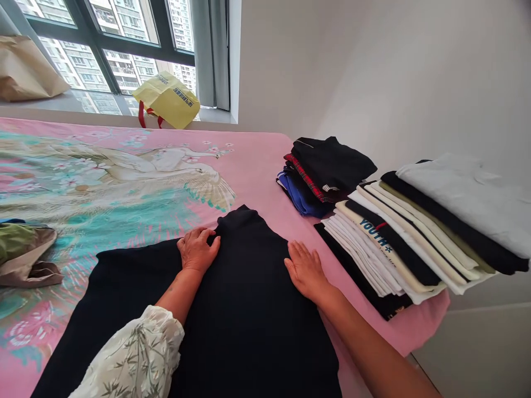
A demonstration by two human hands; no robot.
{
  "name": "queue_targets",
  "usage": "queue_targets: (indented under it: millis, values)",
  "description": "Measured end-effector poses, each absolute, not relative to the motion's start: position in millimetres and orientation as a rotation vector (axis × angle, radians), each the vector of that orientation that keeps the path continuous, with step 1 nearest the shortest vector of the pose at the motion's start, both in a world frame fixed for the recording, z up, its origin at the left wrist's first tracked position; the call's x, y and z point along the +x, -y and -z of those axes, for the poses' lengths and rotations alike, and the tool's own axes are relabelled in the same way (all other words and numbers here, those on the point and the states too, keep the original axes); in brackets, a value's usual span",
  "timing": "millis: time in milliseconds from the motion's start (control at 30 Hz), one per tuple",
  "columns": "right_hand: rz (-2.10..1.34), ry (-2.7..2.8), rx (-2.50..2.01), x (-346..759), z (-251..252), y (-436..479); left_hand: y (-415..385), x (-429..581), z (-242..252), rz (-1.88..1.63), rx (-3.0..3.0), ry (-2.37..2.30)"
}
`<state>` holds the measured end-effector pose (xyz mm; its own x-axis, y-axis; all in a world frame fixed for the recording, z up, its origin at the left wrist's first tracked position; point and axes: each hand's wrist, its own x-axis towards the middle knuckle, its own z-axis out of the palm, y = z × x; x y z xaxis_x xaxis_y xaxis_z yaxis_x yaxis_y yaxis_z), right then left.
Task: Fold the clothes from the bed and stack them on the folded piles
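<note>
A black garment point(265, 309), apparently a shirt, lies spread on the bed in front of me. Its narrow top end points away from me, and a wide part reaches out to the left. My left hand point(197, 249) rests on the cloth just left of that top end, fingers bent and apart, the thumb toward the right. Along the garment's right edge, my right hand point(306, 269) lies with its fingers stretched out, palm down. Both hands touch the fabric; the garment's near end runs out of view.
Stacked folded clothes point(373, 249) stand at the bed's right edge, beside a smaller dark pile point(332, 166). More clothes point(25, 254) lie at far left on the pink patterned bedsheet point(257, 160). A yellow bag point(168, 99) and a brown paper bag point(31, 69) are by the window.
</note>
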<state>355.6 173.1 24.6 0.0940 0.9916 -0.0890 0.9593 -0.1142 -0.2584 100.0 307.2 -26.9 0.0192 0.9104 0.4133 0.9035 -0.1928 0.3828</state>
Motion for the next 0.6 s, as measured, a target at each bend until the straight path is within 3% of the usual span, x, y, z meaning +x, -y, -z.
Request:
queue_targets:
  millis: [167,333,500,600]
  values:
    - [-0.345,2.279,-1.810,348,-27,-123,-318,94,12,-0.781,2.148,-1.975]
    - [-0.297,1.988,-2.008,343,-25,-82,-292,82,-36,-0.453,2.173,-1.664]
    - [-0.312,2.116,-1.993,360,-14,-42,-135,30,-34,-0.347,2.530,-1.453]
    - [-0.208,1.940,-2.108,385,6,-3,-20,-44,-1,-0.354,2.434,-1.713]
